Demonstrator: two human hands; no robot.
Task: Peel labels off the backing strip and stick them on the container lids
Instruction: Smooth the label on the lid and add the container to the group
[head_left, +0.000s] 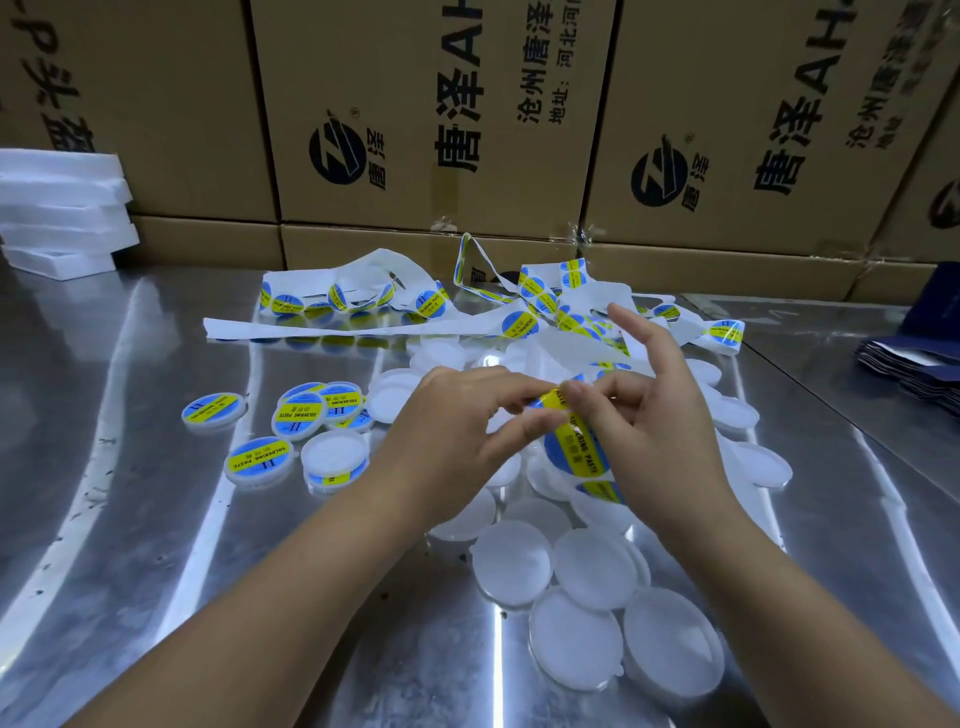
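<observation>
My left hand (457, 415) and my right hand (644, 410) meet over the middle of the metal table, both pinching a round blue-and-yellow label (576, 447) on the white backing strip (587, 358). The strip runs back into a tangled heap of strip with labels (540, 296). Under and in front of my hands lies a pile of plain translucent lids (587, 566). To the left lie several lids with labels on them (298, 415). Whether a lid sits under the pinched label is hidden by my fingers.
A stretch of spent strip (322, 328) trails left across the shiny metal table (156, 519). Stacked cardboard boxes (415, 119) wall off the back. White foam trays (62, 208) stand at the far left, dark blue pouches (914, 358) at the right edge.
</observation>
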